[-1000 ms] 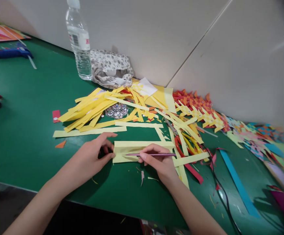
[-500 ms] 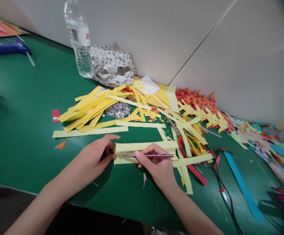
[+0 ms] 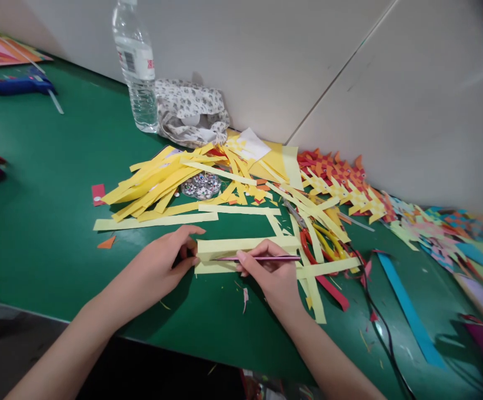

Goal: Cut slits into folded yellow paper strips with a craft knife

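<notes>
A pale yellow paper piece (image 3: 220, 246), with a lengthwise fold or overlapping edge, lies on the green table in front of me. My left hand (image 3: 170, 255) pinches its left end between thumb and fingers. My right hand (image 3: 268, 265) grips a slim, pointed, metallic purple tool (image 3: 283, 258), held like a pen and almost level. Its tip rests on or just above the paper near the left end; whether it is a knife or another tool is unclear. Just right of my right hand are pale yellow strips (image 3: 328, 269) and scissors with red handles (image 3: 307, 247).
Yellow strips (image 3: 154, 186) and a bag of sequins (image 3: 202, 185) lie beyond my hands. A water bottle (image 3: 139, 83) and a patterned cloth pouch (image 3: 194, 108) stand by the wall. Far left is a blue glue gun (image 3: 20, 84). A black cable (image 3: 385, 328) and blue strip (image 3: 410, 311) lie right.
My right hand and the purple tool have shifted slightly to the right along the paper. My left hand keeps its pinch on the left end. The camera view has moved a little.
</notes>
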### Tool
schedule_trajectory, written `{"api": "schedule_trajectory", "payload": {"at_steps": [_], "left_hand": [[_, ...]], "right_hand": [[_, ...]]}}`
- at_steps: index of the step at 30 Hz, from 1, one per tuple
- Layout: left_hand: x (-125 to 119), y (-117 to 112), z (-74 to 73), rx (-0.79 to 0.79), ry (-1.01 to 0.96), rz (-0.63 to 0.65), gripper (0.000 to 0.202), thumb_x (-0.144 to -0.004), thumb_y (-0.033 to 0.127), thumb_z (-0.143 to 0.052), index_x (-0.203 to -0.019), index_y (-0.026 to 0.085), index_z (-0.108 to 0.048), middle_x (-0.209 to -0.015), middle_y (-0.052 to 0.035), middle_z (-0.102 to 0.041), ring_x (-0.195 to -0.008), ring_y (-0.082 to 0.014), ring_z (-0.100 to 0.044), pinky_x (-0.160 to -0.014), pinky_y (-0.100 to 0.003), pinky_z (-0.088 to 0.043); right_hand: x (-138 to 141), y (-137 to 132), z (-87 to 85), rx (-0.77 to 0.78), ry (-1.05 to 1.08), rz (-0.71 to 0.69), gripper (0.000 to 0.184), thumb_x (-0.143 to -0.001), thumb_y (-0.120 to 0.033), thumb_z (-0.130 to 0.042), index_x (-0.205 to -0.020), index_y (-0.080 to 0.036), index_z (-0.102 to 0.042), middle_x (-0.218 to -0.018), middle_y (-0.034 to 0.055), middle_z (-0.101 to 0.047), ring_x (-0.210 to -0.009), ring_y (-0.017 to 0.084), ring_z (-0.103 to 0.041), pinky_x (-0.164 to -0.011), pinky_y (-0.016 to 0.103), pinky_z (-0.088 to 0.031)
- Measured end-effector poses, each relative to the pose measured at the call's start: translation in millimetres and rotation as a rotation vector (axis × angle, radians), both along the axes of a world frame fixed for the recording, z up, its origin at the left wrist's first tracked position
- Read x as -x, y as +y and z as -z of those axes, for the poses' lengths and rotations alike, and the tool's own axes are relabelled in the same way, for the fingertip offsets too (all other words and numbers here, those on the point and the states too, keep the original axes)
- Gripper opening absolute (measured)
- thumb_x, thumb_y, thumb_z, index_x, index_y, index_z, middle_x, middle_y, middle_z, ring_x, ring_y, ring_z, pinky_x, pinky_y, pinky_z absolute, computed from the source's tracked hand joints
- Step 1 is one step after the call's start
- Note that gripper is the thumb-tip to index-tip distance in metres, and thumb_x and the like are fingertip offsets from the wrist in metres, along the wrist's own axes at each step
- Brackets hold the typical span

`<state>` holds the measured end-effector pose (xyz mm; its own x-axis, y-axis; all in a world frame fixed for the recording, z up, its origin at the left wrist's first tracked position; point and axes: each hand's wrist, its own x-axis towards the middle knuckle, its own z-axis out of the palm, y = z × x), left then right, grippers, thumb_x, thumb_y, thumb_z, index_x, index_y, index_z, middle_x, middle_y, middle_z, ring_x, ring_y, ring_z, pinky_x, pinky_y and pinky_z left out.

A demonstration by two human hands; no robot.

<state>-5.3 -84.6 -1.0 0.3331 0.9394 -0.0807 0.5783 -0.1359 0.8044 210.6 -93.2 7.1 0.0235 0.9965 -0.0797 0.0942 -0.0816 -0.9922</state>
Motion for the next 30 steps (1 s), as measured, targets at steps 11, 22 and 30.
{"api": "schedule_trajectory", "payload": {"at_steps": [11,22,30], "left_hand": [[0,0,0.9,-0.030,0.000,0.011,0.031,-0.089,0.027,-0.049,-0.120,0.024,-0.046,-0.083,0.0013,-0.062,-0.071,-0.0158,-0.057,-0.065,-0.027,-0.043],[0,0,4.4,-0.066,0.017,0.004,0.033,-0.088,0.025,-0.049,-0.121,0.024,-0.048,-0.081,0.0010,-0.063,-0.069,-0.0162,-0.058,-0.064,-0.027,-0.044],[-1,-4,-1.2,-0.086,-0.014,0.008,0.032,-0.086,0.022,-0.046,-0.118,0.022,-0.048,-0.083,-0.0003,-0.064,-0.070,-0.0162,-0.059,-0.064,-0.026,-0.045]], "right_hand": [[-14,4,1.2,-0.065,0.004,0.008,0.027,-0.075,-0.034,-0.079,-0.064,-0.021,-0.059,-0.055,-0.0011,-0.066,-0.050,0.013,-0.060,-0.053,0.026,-0.052],[9,-1,-6.7,0.049,0.013,-0.058,0.024,-0.073,-0.035,-0.080,-0.067,-0.020,-0.062,-0.061,0.0012,-0.071,-0.054,0.015,-0.066,-0.054,0.026,-0.054],[7,0,-3.0,0.030,-0.016,-0.099,0.024,-0.072,-0.037,-0.080,-0.067,-0.020,-0.064,-0.062,0.0025,-0.072,-0.056,0.017,-0.068,-0.053,0.026,-0.054]]}}
